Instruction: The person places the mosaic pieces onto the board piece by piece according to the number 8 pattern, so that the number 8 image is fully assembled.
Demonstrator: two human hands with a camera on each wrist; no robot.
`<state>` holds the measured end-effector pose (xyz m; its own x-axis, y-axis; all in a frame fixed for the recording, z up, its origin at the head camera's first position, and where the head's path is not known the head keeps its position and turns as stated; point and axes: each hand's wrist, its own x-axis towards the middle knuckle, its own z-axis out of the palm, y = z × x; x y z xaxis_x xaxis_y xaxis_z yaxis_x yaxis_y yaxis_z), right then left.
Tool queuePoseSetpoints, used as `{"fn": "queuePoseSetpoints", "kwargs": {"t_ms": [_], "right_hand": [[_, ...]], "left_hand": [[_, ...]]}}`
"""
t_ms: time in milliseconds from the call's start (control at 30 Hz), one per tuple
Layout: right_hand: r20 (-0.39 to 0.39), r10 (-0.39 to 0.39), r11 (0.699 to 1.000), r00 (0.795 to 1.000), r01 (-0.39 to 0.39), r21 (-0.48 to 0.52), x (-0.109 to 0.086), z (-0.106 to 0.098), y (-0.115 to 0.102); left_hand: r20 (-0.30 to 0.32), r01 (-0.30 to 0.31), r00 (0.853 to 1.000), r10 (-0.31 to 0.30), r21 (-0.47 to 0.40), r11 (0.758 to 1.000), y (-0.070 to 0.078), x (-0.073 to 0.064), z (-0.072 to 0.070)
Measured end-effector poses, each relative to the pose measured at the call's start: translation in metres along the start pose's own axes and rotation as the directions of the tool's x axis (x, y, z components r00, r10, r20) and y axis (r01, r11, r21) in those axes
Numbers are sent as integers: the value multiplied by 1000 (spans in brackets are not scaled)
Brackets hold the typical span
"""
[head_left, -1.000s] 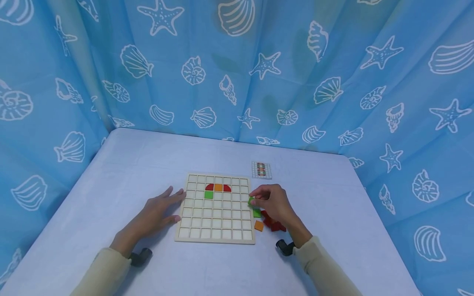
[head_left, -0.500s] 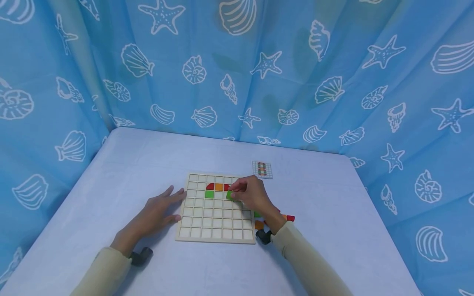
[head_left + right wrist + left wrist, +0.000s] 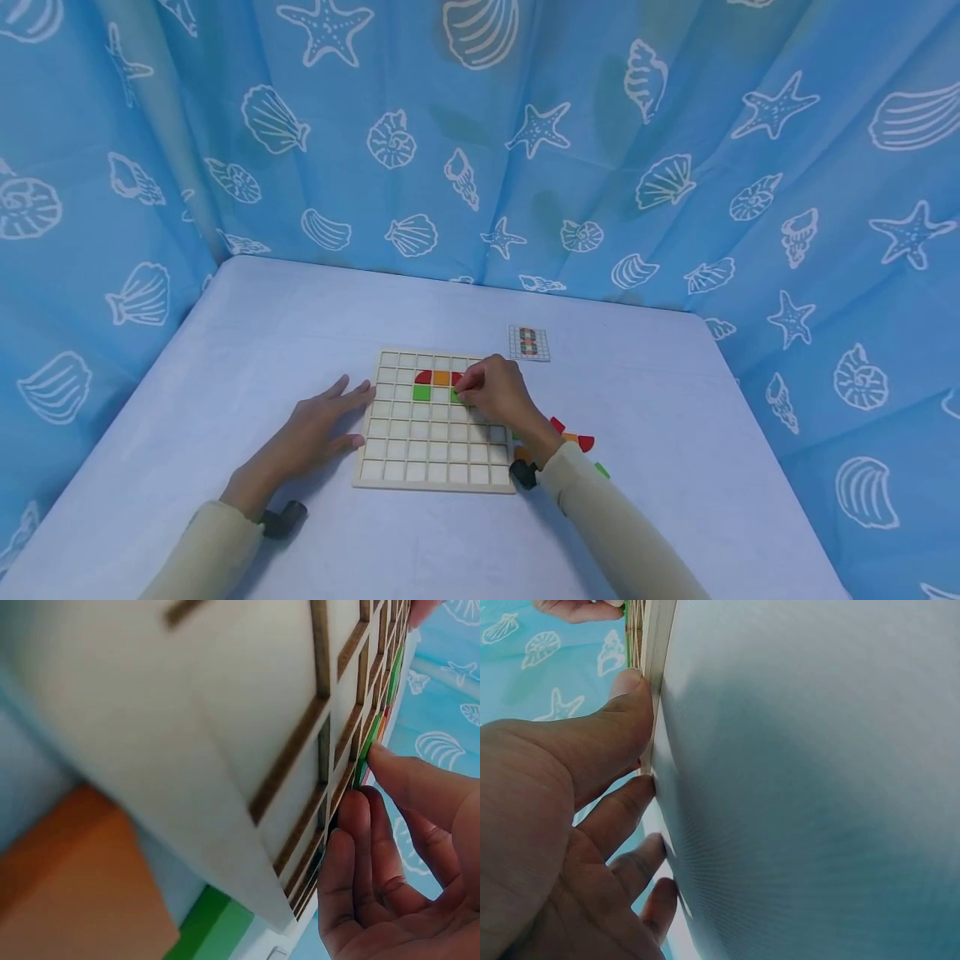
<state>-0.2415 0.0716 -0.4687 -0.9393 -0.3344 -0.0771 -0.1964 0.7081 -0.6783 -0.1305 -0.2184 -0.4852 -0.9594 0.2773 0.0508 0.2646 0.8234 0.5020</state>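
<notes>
A wooden grid board (image 3: 435, 489) lies mid-table. Two red quarter-round tiles flank an orange square tile (image 3: 441, 378) in one of its upper rows, and a green square tile (image 3: 422, 392) sits under the left red one (image 3: 423, 377). My right hand (image 3: 501, 394) pinches a second green square tile (image 3: 454, 395) at the cell beneath the right red tile (image 3: 456, 378). In the right wrist view the thumb is on that green tile (image 3: 365, 752). Fingers spread, my left hand (image 3: 318, 429) touches the board's left edge; its thumb (image 3: 630, 694) rests against the rim.
Right of the board lie several loose tiles, among them a red one (image 3: 587, 443), an orange one (image 3: 522, 454) and a green one (image 3: 602, 470), partly behind my right forearm. A small printed pattern card (image 3: 528, 342) lies beyond the board's upper right corner.
My right hand has carried the green tile left from beside the board's right edge to the cell below the right red tile. My left hand has stayed at the board's left edge.
</notes>
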Motion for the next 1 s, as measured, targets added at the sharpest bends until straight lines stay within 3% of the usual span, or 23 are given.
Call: {"fn": "queuePoseSetpoints", "kwargs": {"t_ms": [333,600,1000], "right_hand": [[-34,17,991,999,-13,134,-18,-12,12],[-94,132,977,987,-113,178,-31,-32,32],[-127,212,969,969,-191,158,-59,-54,71]], "left_hand": [[-7,-14,1000,14,1,1000,0,-1,0],[2,-6,1000,6,-5,1000,2,-1,-1],[22,13,1000,-13,-8,1000,2,0,-2]]}}
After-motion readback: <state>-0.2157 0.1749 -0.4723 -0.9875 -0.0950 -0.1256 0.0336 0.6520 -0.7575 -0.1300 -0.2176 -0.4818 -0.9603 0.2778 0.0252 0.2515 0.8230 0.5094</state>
